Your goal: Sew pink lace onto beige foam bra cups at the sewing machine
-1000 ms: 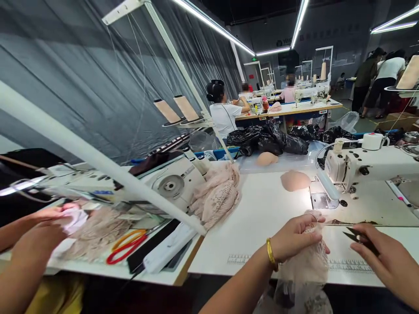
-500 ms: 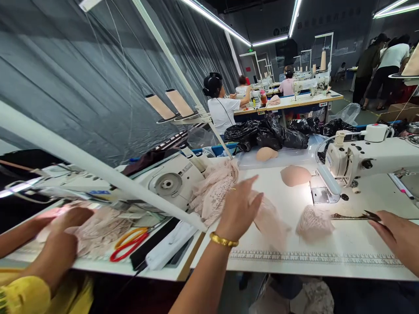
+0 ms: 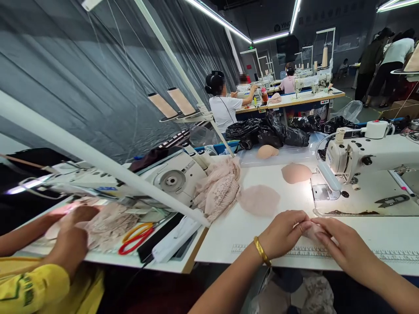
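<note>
My left hand (image 3: 286, 233) and my right hand (image 3: 343, 246) meet above the table's front part, fingers pinched on a small pale pink fabric piece (image 3: 312, 233). Most of that piece is hidden by the fingers. Left of it, a sheer pink fabric piece (image 3: 260, 200) lies flat on the white table. Beyond lies a beige moulded bra cup (image 3: 296, 173), beside the needle area of the sewing machine (image 3: 360, 157). Dark thread snips (image 3: 392, 200) rest on the machine bed, apart from my right hand.
Pink lace (image 3: 218, 189) is heaped at the table's left. Another beige cup (image 3: 267, 151) lies at the back, near black plastic bags (image 3: 262, 131). A ruler strip (image 3: 393, 256) runs along the front edge. At left, a co-worker's hands (image 3: 73, 231) handle lace near red-and-yellow-handled scissors (image 3: 135, 240).
My left hand has let go of the sheer piece, now flat, and moved right to the small fabric piece. My right hand has put the snips on the machine bed and joined it.
</note>
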The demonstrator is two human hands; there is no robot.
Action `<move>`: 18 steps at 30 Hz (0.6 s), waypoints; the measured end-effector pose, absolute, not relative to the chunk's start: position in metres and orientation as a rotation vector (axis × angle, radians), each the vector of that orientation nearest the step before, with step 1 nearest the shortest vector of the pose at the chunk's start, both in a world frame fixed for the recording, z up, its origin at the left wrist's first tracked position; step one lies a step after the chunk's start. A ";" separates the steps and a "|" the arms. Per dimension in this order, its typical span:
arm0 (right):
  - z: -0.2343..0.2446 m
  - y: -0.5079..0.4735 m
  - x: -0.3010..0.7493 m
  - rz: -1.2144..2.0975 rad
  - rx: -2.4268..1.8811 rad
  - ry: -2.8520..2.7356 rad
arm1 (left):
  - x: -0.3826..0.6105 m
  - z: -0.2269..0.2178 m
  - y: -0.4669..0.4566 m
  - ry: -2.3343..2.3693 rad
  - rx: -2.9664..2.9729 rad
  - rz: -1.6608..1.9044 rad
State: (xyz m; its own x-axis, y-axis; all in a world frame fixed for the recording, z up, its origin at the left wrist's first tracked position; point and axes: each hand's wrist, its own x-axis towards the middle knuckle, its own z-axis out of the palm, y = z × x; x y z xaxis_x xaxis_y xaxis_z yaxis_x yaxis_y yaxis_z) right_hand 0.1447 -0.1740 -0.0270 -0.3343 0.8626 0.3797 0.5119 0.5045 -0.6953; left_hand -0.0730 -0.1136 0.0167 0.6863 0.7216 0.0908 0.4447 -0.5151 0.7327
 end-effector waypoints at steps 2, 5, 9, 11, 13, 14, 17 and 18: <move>-0.017 -0.170 0.143 0.970 -1.215 -1.768 | -0.073 0.028 -0.107 0.917 2.013 0.510; -0.014 -0.162 0.146 1.178 -1.286 -1.579 | -0.067 0.024 -0.095 0.996 1.840 0.566; -0.035 -0.156 0.151 1.235 -1.324 -1.442 | -0.058 -0.002 -0.091 0.982 1.653 0.632; -0.045 -0.156 0.153 1.253 -1.319 -1.348 | -0.055 -0.013 -0.097 0.973 1.600 0.647; -0.050 -0.159 0.156 1.278 -1.293 -1.302 | -0.053 -0.020 -0.106 0.976 1.617 0.653; -0.050 -0.161 0.157 1.298 -1.271 -1.297 | -0.053 -0.022 -0.109 0.987 1.642 0.653; -0.045 -0.164 0.163 1.363 -1.223 -1.321 | -0.052 -0.027 -0.114 1.005 1.633 0.666; -0.043 -0.163 0.165 1.367 -1.228 -1.335 | -0.052 -0.027 -0.114 0.990 1.598 0.676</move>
State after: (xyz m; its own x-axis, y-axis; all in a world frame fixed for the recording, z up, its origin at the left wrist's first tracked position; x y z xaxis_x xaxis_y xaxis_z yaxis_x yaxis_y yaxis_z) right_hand 0.1649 -0.1630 -0.0429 -0.1637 0.9828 -0.0855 0.0624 -0.0762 -0.9951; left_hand -0.0519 -0.1142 -0.0272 0.4909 0.8685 -0.0684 0.2527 -0.0668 0.9652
